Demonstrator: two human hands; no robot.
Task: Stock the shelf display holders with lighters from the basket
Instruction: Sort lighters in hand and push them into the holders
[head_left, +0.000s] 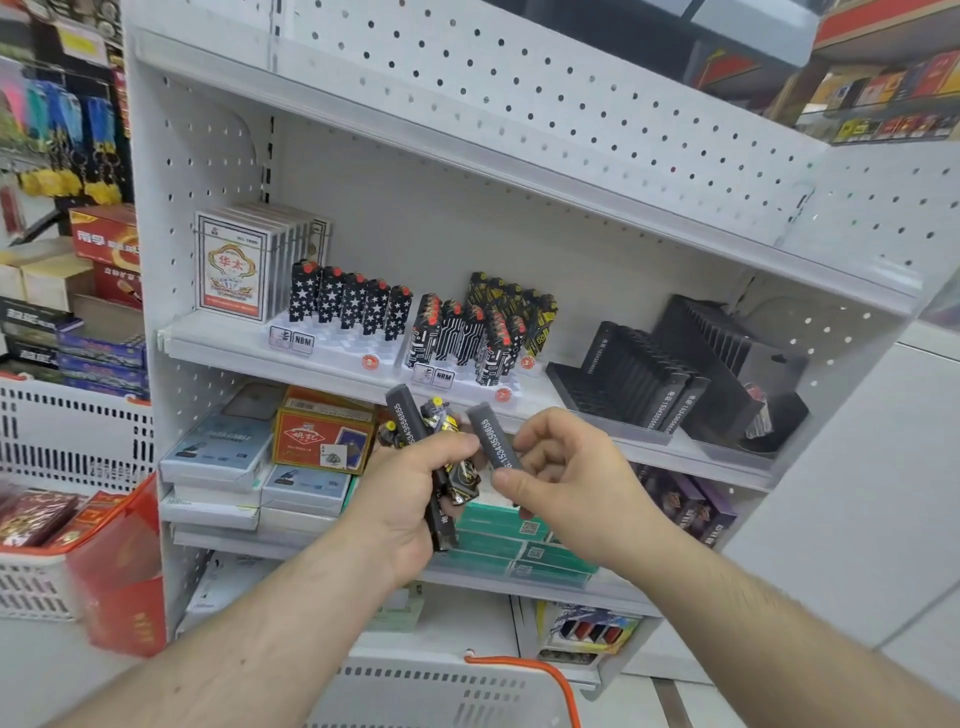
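Fingers of the right hand (566, 467) are pinched on a grey lighter (493, 441), its long axis near upright. A bundle of lighters (441, 457) is gripped in the left hand (410, 493). The black display holder (623, 384) lies up and rightward, nearer the right hand.

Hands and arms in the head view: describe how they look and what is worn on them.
Both forearms are bare, with no sleeves reaching into view. The left hand and right hand wear no gloves, and no rings, watch or bracelet show. Fine hair covers the forearms.
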